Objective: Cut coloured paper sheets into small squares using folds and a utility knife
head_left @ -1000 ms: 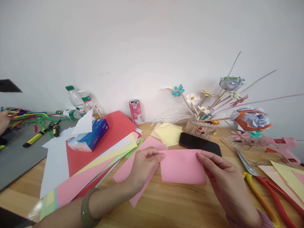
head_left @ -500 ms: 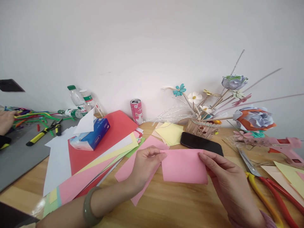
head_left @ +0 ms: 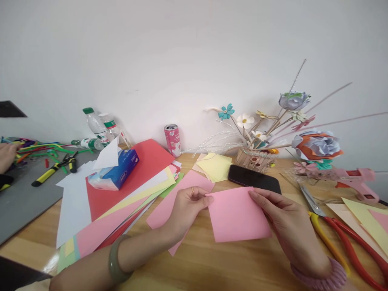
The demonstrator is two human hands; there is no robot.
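Watching remotely, I log left hand (head_left: pixel 186 209) and right hand (head_left: pixel 286 220), each grip pinched on a top corner of the pink sheet (head_left: pixel 238 218) over the tabletop (head_left: pixel 200 266); I judge it light, flexible, easily creased, best held by its edges.

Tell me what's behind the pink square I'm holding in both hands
Beyond the top edge of the pink square, a black phone and some of the wooden tabletop show. Whatever the sheet itself covers can't be seen.
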